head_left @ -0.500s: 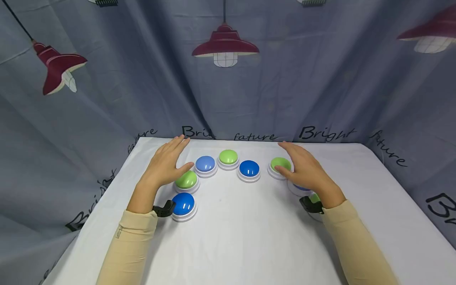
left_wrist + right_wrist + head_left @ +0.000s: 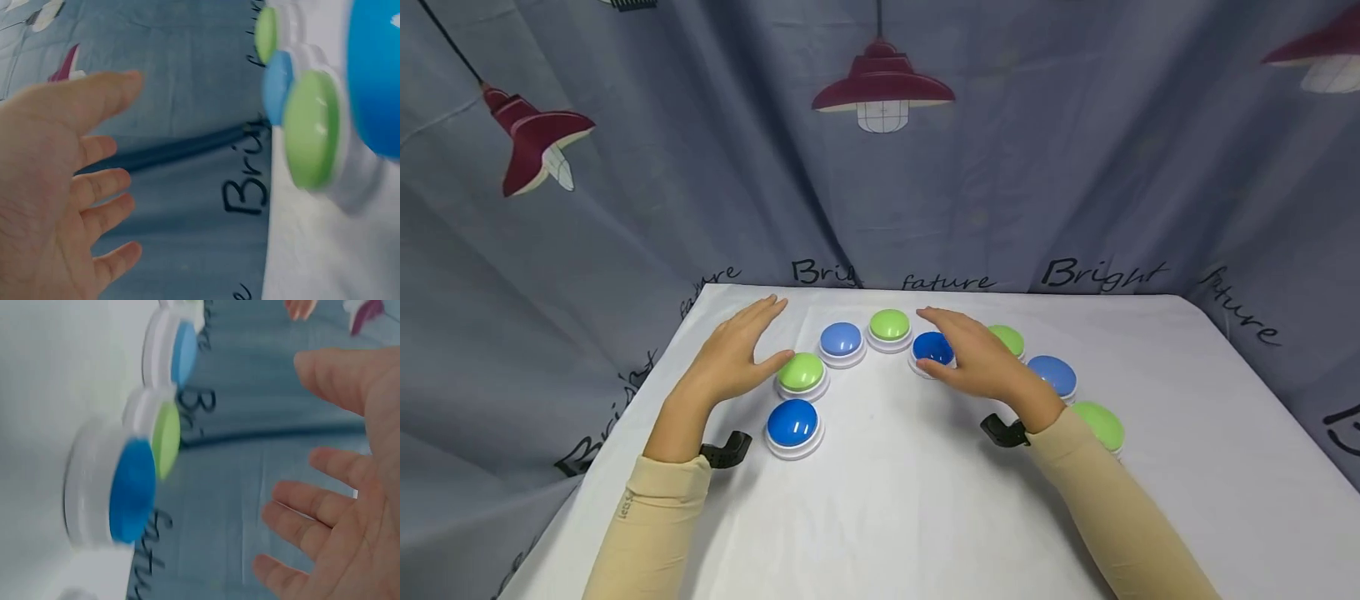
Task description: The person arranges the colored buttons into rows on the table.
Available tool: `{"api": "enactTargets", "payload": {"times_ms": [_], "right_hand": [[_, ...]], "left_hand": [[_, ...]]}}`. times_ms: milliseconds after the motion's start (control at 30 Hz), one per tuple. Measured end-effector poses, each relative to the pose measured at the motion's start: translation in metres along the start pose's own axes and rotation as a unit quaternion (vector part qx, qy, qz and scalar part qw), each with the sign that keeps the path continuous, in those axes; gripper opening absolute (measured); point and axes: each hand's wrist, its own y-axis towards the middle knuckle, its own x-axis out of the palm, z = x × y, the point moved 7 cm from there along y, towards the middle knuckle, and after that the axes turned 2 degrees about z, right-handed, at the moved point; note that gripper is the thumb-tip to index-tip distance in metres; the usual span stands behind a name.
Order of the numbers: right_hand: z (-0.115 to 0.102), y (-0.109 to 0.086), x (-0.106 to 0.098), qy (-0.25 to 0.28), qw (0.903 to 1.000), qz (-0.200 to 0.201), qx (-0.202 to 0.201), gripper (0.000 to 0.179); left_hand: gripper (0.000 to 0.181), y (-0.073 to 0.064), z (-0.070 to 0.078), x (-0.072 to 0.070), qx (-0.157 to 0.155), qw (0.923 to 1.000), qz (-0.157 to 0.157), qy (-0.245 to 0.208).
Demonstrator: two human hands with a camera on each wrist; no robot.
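Several round push buttons with white bases stand in an arc on the white table. My left hand [image 2: 733, 354] hovers with relaxed, spread fingers beside a green button [image 2: 801, 372], its thumb tip near that button's edge in the head view. Closer to me is a dark blue button [image 2: 792, 422]. My right hand [image 2: 977, 354] is held over the arc, overlapping another dark blue button [image 2: 932, 347] in the head view. Its fingers [image 2: 300, 531] are loosely extended and hold nothing. Behind the right hand and forearm, a green button [image 2: 1008, 338] is partly hidden.
A light blue button [image 2: 841, 340] and a green button [image 2: 889, 325] sit at the back of the arc. To the right are a light blue button [image 2: 1052, 374] and a green button [image 2: 1099, 423] beside the right sleeve. A grey curtain [image 2: 1000, 167] hangs behind the white table [image 2: 880, 517].
My right hand has moved left, from over the right-hand green button toward the middle dark blue one. The left hand has shifted slightly down and left. The view has tilted a little.
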Motion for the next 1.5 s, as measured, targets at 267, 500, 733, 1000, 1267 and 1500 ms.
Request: {"api": "enactTargets", "payload": {"times_ms": [267,500,733,1000,1267,1500], "right_hand": [[-0.033,0.014,0.03,0.028,0.9988,-0.028,-0.027,0.075],[-0.068,0.022,0.064,0.04,0.9952,-0.082,-0.038,0.078],[-0.09,0.019,0.098,0.049,0.9901,-0.125,-0.041,0.08],[-0.104,0.018,0.125,0.047,0.9884,-0.134,-0.055,0.08],[-0.117,0.02,0.138,0.062,0.9854,-0.135,-0.083,0.073],[-0.127,0.025,0.14,0.053,0.9865,-0.124,-0.092,0.064]], "left_hand": [[0.081,-0.021,-0.01,0.019,-0.003,0.9911,-0.04,-0.127],[0.081,-0.042,-0.021,0.029,-0.022,0.98,-0.056,-0.19],[0.077,-0.058,-0.023,0.045,-0.027,0.9736,-0.066,-0.217],[0.062,-0.062,-0.024,0.051,-0.012,0.9667,-0.074,-0.244],[0.044,-0.073,-0.025,0.067,-0.017,0.9482,-0.133,-0.288],[0.05,-0.076,-0.028,0.071,-0.012,0.9348,-0.142,-0.325]]}}
